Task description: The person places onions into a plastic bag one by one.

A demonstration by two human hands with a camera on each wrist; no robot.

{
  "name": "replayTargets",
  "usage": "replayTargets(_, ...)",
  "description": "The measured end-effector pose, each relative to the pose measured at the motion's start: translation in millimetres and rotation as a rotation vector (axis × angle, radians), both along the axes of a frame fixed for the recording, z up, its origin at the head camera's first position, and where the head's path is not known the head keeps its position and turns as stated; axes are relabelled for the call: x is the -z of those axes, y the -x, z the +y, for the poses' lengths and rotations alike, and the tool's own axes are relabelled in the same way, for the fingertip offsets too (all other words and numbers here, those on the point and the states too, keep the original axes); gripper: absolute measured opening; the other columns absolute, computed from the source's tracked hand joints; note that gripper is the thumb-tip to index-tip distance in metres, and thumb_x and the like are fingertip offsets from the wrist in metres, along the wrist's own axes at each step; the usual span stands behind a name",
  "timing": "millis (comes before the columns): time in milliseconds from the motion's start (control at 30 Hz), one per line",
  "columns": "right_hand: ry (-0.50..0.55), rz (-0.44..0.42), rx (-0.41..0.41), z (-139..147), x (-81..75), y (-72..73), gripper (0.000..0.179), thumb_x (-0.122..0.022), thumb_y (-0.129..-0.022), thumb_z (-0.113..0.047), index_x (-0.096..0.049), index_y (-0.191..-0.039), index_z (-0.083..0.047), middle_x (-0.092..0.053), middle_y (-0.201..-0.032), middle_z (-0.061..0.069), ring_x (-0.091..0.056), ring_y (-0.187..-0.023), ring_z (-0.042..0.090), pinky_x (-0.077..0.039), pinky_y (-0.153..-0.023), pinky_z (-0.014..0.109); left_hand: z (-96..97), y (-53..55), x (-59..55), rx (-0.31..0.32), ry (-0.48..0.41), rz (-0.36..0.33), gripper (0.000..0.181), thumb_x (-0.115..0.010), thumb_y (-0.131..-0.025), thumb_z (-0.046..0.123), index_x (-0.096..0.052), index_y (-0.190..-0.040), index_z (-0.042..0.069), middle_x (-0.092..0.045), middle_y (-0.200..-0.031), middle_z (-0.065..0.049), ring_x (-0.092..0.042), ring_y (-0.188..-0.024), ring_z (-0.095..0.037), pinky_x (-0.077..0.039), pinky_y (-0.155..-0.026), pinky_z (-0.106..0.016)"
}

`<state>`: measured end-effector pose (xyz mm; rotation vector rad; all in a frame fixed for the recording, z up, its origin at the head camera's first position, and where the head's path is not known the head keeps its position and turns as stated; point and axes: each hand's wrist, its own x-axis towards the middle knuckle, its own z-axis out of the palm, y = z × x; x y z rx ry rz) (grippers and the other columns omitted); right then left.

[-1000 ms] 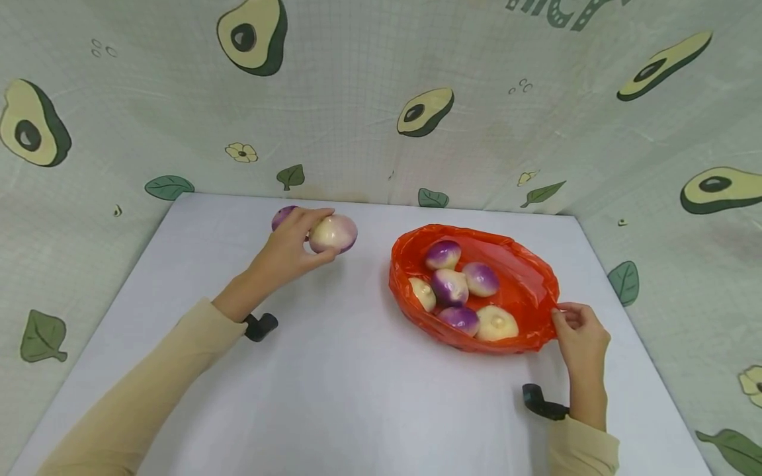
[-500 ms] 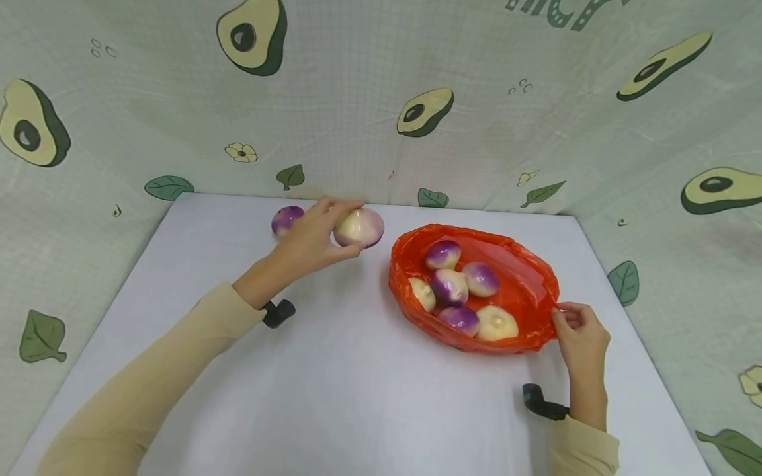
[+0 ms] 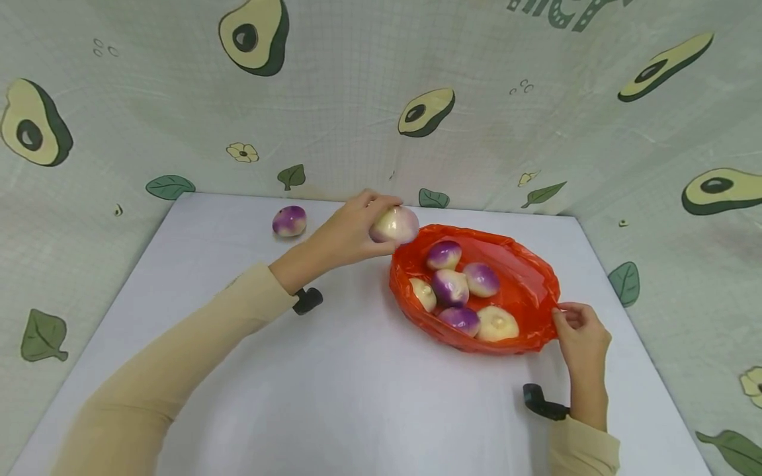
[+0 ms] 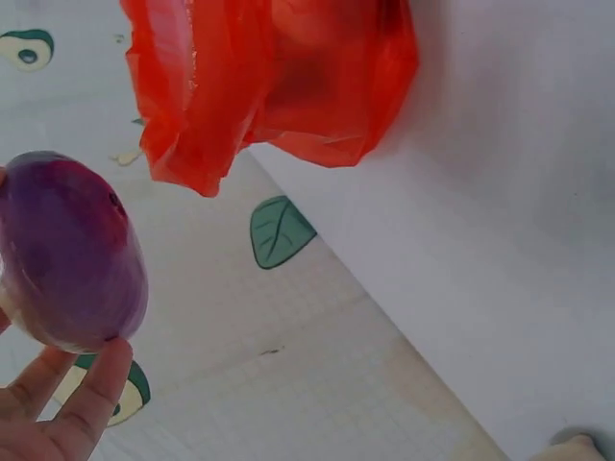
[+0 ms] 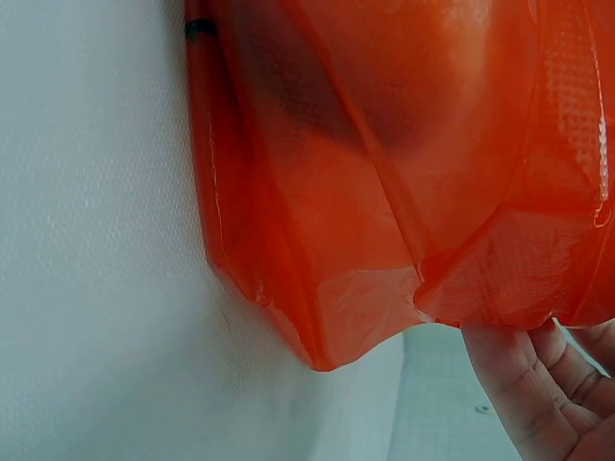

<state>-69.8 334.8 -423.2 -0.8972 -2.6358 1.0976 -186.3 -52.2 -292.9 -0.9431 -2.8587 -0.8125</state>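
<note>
My left hand (image 3: 357, 228) grips a purple-and-white turnip (image 3: 395, 225) between thumb and fingers, beside the left rim of a red plastic bag (image 3: 524, 264). In the left wrist view the turnip (image 4: 72, 254) shows its purple side, with fingertips (image 4: 104, 384) against its lower end. The bag stands wide with its mouth rolled back, and several turnips (image 3: 450, 287) lie inside it. At the bag's right edge my right hand (image 3: 582, 340) pinches the rim. Seen from the right wrist, the fingers (image 5: 519, 379) hold the thin red plastic (image 5: 365, 221) from below.
Another turnip (image 3: 290, 221) lies alone at the back left of the white table (image 3: 357, 396). A cloth (image 3: 333, 99) printed with avocados hangs behind and at both sides of the table. Black wrist cameras (image 3: 307, 301) sit on both wrists.
My left hand has carried the turnip rightward from the back left to the bag's left rim, uncovering the turnip left behind. The right hand and the bag have stayed in place.
</note>
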Motion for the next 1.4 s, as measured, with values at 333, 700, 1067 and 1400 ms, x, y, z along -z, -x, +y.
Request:
replayTargets(333, 0.003, 0.004, -0.006, -2.4, -3.0, -2.1, 0.047, -0.046, -0.093, -0.044, -0.051, -0.123, -0.008, -0.057, -0.110, 0.013, -0.055, -0.092, 0.021, -0.056, -0.070, 0.034, 34.8, 7.6, -8.7, 0.082, 0.069, -0.059, 0.060, -0.065, -0.082, 0.035, -0.044, -0.136, 0.020, -0.048, -0.125, -0.010, -0.051, -0.106, -0.024, -0.053, -0.086, -0.036)
replayTargets(700, 0.044, 0.011, 0.002, -7.0, -10.0, -4.4, 0.045, -0.048, -0.093, -0.039, -0.051, -0.125, -0.007, -0.056, -0.112, 0.015, -0.053, -0.091, 0.021, -0.047, -0.059, 0.012, 82.0, 12.3, -1.9, 0.185, 0.141, -0.138, 0.063, -0.063, -0.082, 0.040, -0.040, -0.138, 0.024, -0.045, -0.127, -0.008, -0.051, -0.104, -0.020, -0.051, -0.086, -0.032)
replayTargets(1067, 0.019, 0.000, 0.006, -5.3, -7.8, -3.9, 0.045, -0.046, -0.093, -0.042, -0.051, -0.123, -0.009, -0.057, -0.109, 0.012, -0.053, -0.087, 0.018, -0.049, -0.057, 0.014, 124.0, 16.7, 15.7, 0.253, 0.193, -0.221, 0.061, -0.061, -0.083, 0.046, -0.041, -0.137, 0.024, -0.046, -0.124, -0.005, -0.050, -0.103, -0.017, -0.048, -0.085, -0.028)
replayTargets(1400, 0.018, 0.044, -0.004, -4.8, -8.4, -5.2, 0.044, -0.047, -0.093, -0.039, -0.052, -0.121, -0.004, -0.057, -0.107, 0.016, -0.053, -0.087, 0.019, -0.042, -0.056, 0.006, 152.4, 5.5, 34.6, 0.231, 0.203, -0.431, 0.067, -0.062, -0.080, 0.052, -0.036, -0.139, 0.032, -0.035, -0.138, -0.001, -0.041, -0.117, -0.014, -0.045, -0.095, -0.032)
